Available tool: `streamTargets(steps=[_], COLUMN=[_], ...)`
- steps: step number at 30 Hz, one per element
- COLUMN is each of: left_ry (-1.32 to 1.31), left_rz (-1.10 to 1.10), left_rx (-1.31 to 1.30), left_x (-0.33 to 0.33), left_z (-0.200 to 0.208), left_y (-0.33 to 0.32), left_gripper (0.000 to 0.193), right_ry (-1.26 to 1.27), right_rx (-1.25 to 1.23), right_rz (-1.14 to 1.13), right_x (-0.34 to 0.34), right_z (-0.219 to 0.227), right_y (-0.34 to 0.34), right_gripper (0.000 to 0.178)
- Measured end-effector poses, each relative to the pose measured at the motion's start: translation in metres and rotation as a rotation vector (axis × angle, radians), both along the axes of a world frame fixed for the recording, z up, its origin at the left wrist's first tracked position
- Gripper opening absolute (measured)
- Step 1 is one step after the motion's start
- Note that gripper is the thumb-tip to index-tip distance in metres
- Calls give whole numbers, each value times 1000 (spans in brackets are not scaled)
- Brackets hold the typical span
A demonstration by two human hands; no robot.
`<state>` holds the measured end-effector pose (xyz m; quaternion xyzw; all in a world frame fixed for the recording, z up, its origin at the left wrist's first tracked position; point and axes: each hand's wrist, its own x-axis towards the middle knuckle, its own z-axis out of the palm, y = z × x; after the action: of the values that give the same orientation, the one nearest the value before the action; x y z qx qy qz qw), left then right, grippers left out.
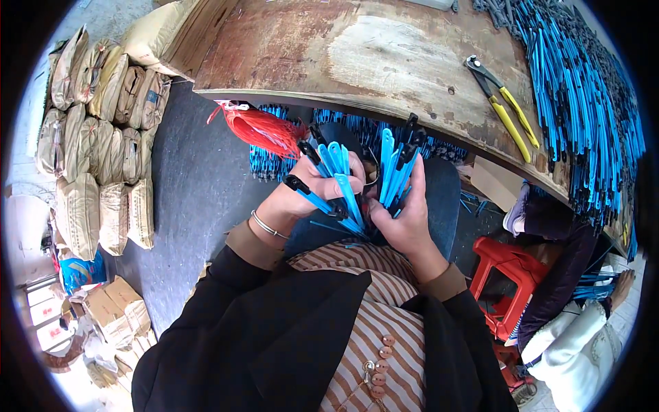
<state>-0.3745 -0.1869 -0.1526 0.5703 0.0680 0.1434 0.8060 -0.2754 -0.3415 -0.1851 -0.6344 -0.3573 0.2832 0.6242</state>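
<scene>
Head view: left fingers [328, 187] curl closed around slim blue plastic strips with black ends [349, 198]; just to their right, right fingers [418, 182] pinch a second blue bundle [392, 173]. Both fan unevenly, so steady, gentle pressure should align the ends.

To us the blue strips [348, 196] look like smooth, glossy plastic, their black end pieces [296, 183] like plastic too. We see rough, scuffed wood on the desk [274, 55], dark metal and smooth yellow coating on the pliers [510, 129], shiny metal in the bracelet [267, 229], glossy plastic on the red stool [504, 253] and matt cloth sleeves [220, 299].
</scene>
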Motion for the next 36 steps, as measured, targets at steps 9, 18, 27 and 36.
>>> streamTargets(steps=[9,18,27,36], left_ry=[145,198,320,-66], left_rz=[-8,46,197,-394], left_rx=[72,49,-78,537], left_x=[-3,6,2,26], left_z=[5,16,21,68], left_y=[-7,-16,-35,14], left_gripper=[16,17,19,61], right_ry=[410,391,503,459], right_rx=[11,-81,50,297], right_rz=[16,279,189,534], right_x=[7,19,18,67], right_z=[4,24,17,1], right_y=[-4,-3,-8,-1], right_gripper=[73,18,22,22])
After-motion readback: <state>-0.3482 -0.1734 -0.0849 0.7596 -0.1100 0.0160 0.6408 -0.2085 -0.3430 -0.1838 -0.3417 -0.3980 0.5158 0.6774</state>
